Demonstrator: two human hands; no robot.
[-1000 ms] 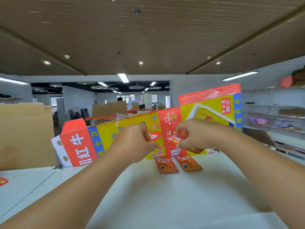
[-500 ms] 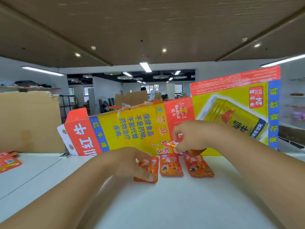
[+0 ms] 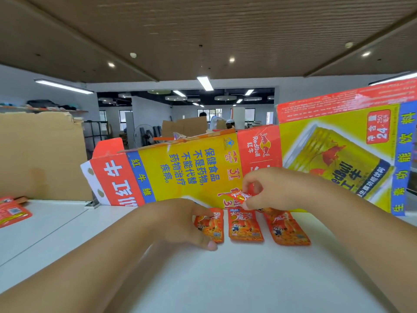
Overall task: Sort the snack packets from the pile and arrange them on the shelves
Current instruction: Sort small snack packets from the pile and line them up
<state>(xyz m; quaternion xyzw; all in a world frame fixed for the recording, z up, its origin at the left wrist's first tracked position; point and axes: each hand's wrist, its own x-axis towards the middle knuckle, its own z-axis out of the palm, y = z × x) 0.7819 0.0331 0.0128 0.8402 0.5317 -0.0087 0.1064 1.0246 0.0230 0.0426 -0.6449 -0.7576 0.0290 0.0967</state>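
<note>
Three orange snack packets lie side by side on the white shelf surface (image 3: 225, 279): a left packet (image 3: 212, 227), a middle packet (image 3: 244, 227) and a right packet (image 3: 286, 229). My left hand (image 3: 182, 222) grips the left packet, fingers over its top and thumb at its near corner. Just above the row, my right hand (image 3: 268, 188) pinches several more small orange packets (image 3: 244, 196), mostly hidden by the fingers.
A flattened yellow and red Red Bull carton (image 3: 191, 170) stands upright right behind the row. A brown cardboard sheet (image 3: 40, 154) stands at the left. More red packets (image 3: 11, 211) lie at the far left edge. People and boxes show far behind.
My left hand came down from the bunch in my right hand and set a third packet on the surface, left of the other two. The camera view shifted left and closer.
</note>
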